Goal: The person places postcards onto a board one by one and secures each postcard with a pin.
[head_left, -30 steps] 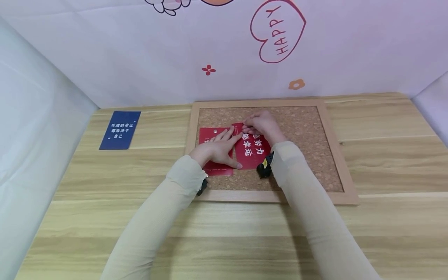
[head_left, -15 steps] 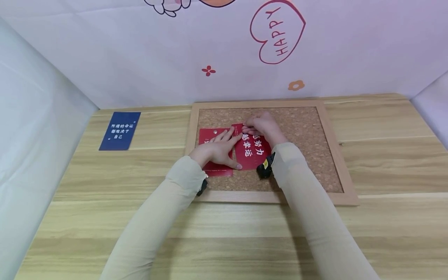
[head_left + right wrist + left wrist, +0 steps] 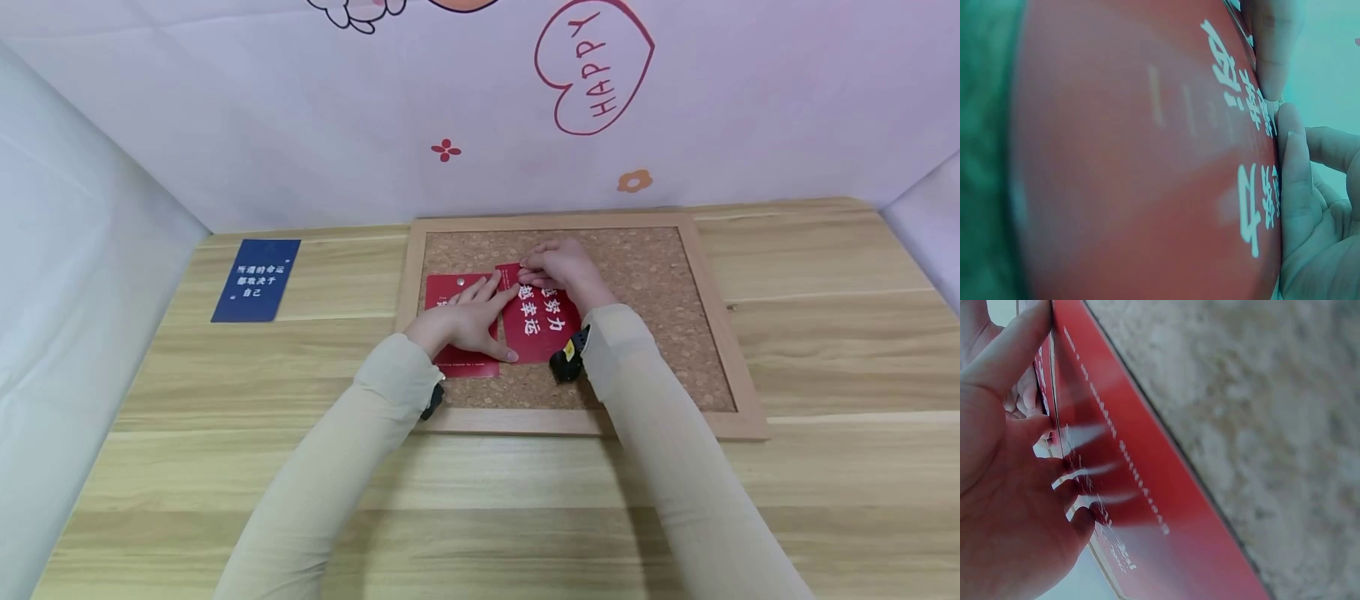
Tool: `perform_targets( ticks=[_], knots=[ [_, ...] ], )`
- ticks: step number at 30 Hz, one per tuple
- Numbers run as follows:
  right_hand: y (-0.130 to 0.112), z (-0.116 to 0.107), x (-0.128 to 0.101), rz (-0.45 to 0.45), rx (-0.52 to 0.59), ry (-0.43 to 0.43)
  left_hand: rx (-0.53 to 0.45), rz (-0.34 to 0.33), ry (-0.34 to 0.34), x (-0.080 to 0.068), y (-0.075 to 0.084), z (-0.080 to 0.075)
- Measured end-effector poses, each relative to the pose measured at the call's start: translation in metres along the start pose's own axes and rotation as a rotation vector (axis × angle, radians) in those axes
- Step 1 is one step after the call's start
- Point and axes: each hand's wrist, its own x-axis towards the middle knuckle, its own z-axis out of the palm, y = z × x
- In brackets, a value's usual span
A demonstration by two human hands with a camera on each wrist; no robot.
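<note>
Fingers spread, my left hand lies over the left red card and reaches onto the right red card; in the left wrist view, its fingertips press the glossy red surface. My right hand is at the upper edge of the right card, which bears white characters. Thumb and fingertips pinch a small pale thumbtack there, mostly hidden between them. A silver thumbtack sits in the top of the left card. Both cards lie on a framed cork board.
The cork board's wooden frame rests on a wood-grain table. A blue card with white characters lies at the back left. Behind the table hangs a white printed cloth. A small dark speck is right of the board.
</note>
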Motion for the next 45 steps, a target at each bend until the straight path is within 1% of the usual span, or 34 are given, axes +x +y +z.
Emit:
perform_targets(
  ticks=[8,21,37,45],
  knots=[
    [-0.0012,0.0,0.0014,0.005,-0.031,0.011,0.002,-0.004,-0.001,0.0008,0.0004,0.0003],
    [-0.0012,0.0002,0.0041,0.013,-0.037,0.02,0.005,0.002,-0.006,0.0011,-0.0005,-0.0003],
    [-0.0014,-0.0002,0.0041,0.016,-0.013,0.01,0.002,-0.003,-0.01,0.0007,-0.0002,-0.0004],
    [-0.001,0.0017,0.002,0.018,-0.002,0.039,-0.001,-0.006,-0.01,0.0002,0.0004,-0.0014]
  ],
)
